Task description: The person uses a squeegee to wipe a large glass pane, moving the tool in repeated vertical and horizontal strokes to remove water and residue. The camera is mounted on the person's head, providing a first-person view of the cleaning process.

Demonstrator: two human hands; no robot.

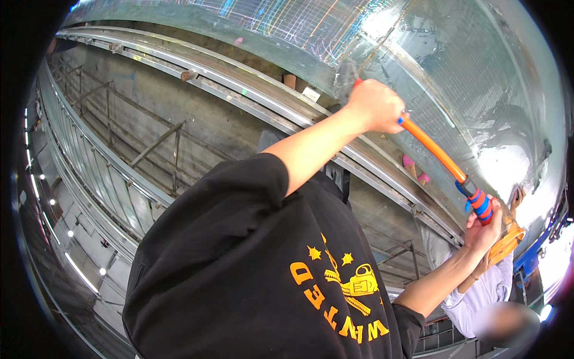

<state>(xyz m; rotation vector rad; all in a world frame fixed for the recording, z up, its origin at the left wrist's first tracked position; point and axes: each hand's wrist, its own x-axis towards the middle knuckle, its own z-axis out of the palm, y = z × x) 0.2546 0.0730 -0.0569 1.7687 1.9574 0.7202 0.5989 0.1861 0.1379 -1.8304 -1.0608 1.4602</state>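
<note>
A long orange-handled tool (433, 146) with red and blue grip sections slants across the view, its upper end over a glossy, film-like surface (430, 66). My left hand (376, 106) is closed round the shaft near that end. Past the fist, a translucent, blade-like head (345, 82) appears against the surface's edge, too blurred to name exactly. Lower right, my right hand (485, 230) is wrapped round the red and blue grip. Both forearms are bent, and the shaft runs between the two hands.
Metal rails (239, 90) run diagonally beside the glossy surface, with a railing frame (155, 143) beyond them. At lower right a co-worker in a pale shirt (487, 293) stands close to my right hand. An orange object (507, 242) is beside that person's hand (518, 197).
</note>
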